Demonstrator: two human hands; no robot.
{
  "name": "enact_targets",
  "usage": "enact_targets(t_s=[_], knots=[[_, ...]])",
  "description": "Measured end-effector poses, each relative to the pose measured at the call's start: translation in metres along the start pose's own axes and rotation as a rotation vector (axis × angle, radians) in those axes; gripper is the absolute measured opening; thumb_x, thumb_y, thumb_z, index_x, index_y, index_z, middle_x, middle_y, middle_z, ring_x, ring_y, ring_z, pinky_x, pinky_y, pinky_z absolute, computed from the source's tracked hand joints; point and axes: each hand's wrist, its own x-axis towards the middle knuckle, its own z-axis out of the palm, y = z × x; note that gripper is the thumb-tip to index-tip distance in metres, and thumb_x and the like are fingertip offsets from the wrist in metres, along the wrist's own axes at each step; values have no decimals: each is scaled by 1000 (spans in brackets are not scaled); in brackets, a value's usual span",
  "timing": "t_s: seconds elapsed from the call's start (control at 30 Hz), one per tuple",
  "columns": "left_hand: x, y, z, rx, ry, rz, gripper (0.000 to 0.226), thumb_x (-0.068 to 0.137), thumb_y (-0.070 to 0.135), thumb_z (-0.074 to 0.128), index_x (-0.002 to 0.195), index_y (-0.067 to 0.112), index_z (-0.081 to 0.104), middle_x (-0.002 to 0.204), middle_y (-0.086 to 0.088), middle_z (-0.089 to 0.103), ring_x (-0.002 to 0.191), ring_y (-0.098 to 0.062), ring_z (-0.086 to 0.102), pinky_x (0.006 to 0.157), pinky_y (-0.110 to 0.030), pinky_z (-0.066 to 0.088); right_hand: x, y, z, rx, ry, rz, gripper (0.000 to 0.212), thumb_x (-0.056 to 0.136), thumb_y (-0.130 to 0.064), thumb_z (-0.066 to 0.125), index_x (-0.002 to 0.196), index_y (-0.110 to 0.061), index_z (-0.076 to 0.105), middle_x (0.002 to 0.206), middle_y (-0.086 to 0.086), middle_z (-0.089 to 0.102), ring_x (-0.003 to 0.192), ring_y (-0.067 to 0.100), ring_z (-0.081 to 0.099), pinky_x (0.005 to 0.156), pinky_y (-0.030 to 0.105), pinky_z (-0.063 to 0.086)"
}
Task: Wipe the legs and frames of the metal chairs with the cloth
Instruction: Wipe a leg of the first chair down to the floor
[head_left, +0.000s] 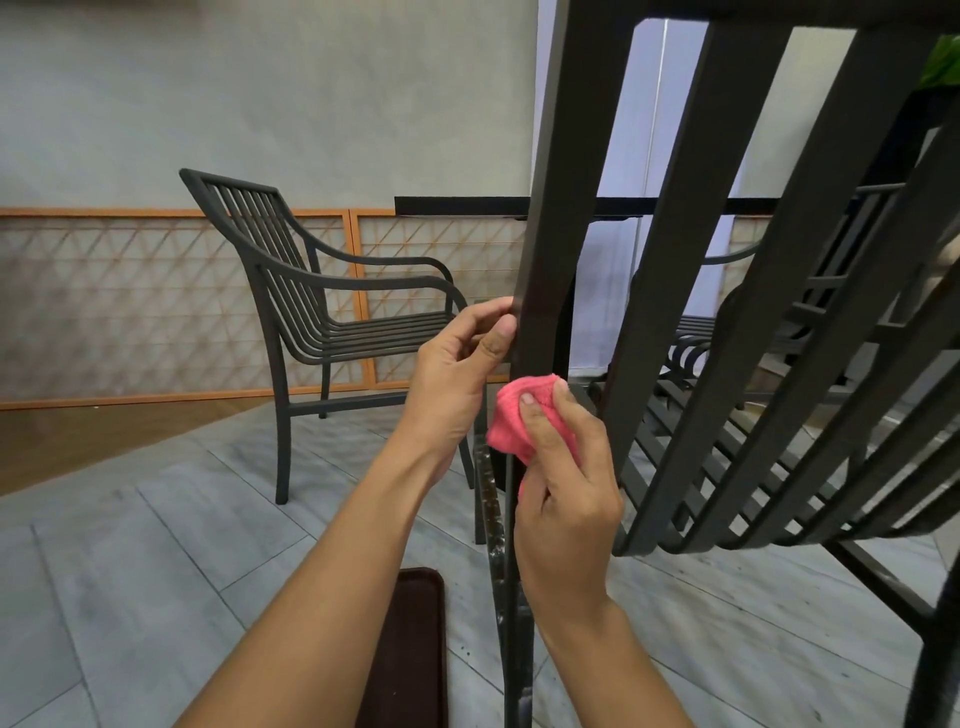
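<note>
A dark metal chair (737, 291) fills the right side, very close, its slatted back and frame running diagonally. My left hand (462, 374) grips the chair's outer upright frame bar, fingers and thumb curled round its edge. Just below, my right hand (563, 483) holds a pink cloth (511, 415) bunched against the same bar, with the thumb on top of the cloth. The lower part of that bar looks speckled and worn.
A second dark metal chair (332, 306) stands on the grey tiled floor at centre left, facing right. A black table edge (457, 205) crosses behind. An orange lattice panel lines the wall. A dark brown mat (410, 649) lies on the floor below my arms.
</note>
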Motion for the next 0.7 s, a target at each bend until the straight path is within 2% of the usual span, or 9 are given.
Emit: enact_targets(t_s=[0.17,0.33,0.43,0.5,0.6,0.7], knots=[[0,0,0,11,-4,15,26,76,38,55,100,33,62,94,20,68,97,3,62,84,-19,51,-8,4,0,-6,-5,7,38,100,-23,35,113,-2,64,114,18,60,108,26,58,98,26,45],[-1,1,1,16,1,22,26,77,37,55,102,32,62,98,17,68,99,1,62,87,-22,51,-15,5,-2,-27,-22,17,33,98,-20,39,113,-3,63,114,18,61,105,26,59,94,30,48],[-1,0,1,31,12,17,19,84,31,55,102,32,62,96,19,68,98,3,62,84,-20,52,-17,6,-4,-35,-37,34,36,99,-20,36,112,-3,65,114,18,61,104,26,59,96,25,45],[-1,1,2,37,23,12,17,89,25,54,102,32,62,96,20,67,96,5,63,83,-18,52,-18,5,-5,-40,-58,40,35,98,-17,37,112,-2,65,114,19,61,104,28,60,94,29,47],[-3,3,2,31,34,1,18,90,24,54,103,32,62,96,21,68,95,7,62,82,-15,51,-19,5,-9,-43,-101,40,34,91,-12,41,115,-4,63,117,20,59,109,30,58,87,41,53],[-7,4,4,43,79,5,17,88,27,57,102,33,63,93,24,68,95,8,62,83,-15,51,-17,4,-16,-8,-124,41,35,91,-10,40,120,-8,60,121,18,56,114,28,55,87,42,52]])
